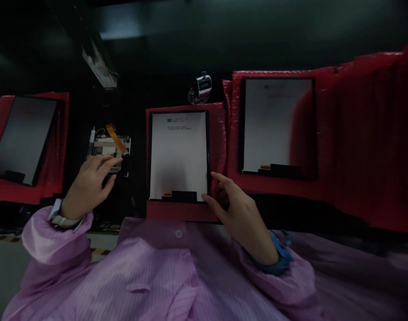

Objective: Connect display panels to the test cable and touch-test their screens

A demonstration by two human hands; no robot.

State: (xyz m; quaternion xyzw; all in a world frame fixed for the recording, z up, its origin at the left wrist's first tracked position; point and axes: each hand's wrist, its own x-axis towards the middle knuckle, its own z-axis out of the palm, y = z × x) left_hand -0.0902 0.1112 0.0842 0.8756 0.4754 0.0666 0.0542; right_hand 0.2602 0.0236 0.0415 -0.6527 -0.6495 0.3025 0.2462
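My left hand [92, 183] is over the near end of a small circuit board [112, 149], fingers slightly bent and thumb apart. Its fingertips are close to the end of an orange flex cable [116, 139]; whether they touch it I cannot tell. A display panel [179, 156] lies back side up on a red bubble-wrap bag [219, 129] in the middle. At the panel's lower right corner, my right hand [239, 214] has its thumb on the face and its index finger by the side edge. The other right fingers are curled and partly hidden.
Another panel [267, 125] lies on red bubble-wrap bags [351, 133] at the right. A third panel [26, 133] rests tilted on a red stack [53, 178] at the left. A metal tally counter [201, 89] stands behind the middle panel. A white pen [92, 139] is beside the board.
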